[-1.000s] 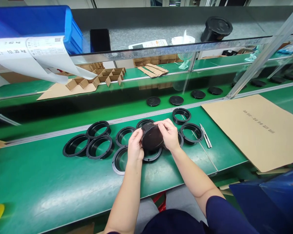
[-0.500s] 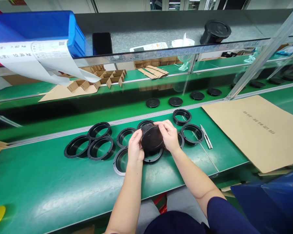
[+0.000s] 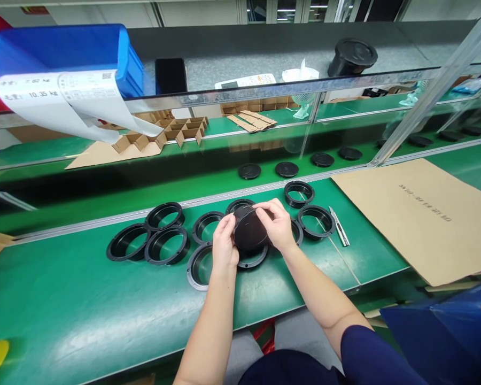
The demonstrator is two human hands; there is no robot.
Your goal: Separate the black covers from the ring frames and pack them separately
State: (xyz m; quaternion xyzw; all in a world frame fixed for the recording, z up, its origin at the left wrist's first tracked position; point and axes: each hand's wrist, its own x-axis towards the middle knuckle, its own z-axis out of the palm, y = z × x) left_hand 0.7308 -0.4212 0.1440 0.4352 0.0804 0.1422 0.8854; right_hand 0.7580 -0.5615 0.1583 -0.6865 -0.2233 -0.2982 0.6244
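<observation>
Between my two hands a round black plastic lid-like disc [image 3: 250,231] is held tilted, its flat face turned toward me. My left hand [image 3: 225,240] grips its left edge with thumb and fingers. On the upper right edge, my right hand [image 3: 277,223] pinches the rim. Several black plastic rings lie on the green table around and under the disc: a ring [image 3: 167,245] in the left cluster, a ring [image 3: 198,267] beside my left wrist, and a ring [image 3: 316,221] to the right of my right hand. The disc partly hides the rings behind it.
A utility knife [image 3: 339,226] lies right of the rings, beside a large cardboard sheet [image 3: 420,219]. Black discs [image 3: 287,169] sit in a row on the green strip behind a metal rail. Above stand a blue bin [image 3: 64,51] with paper labels and a black tub [image 3: 351,56].
My right fingers have shifted slightly along the disc's rim, while both hands keep hold of it. The whole view has moved a little; the rings lie as before.
</observation>
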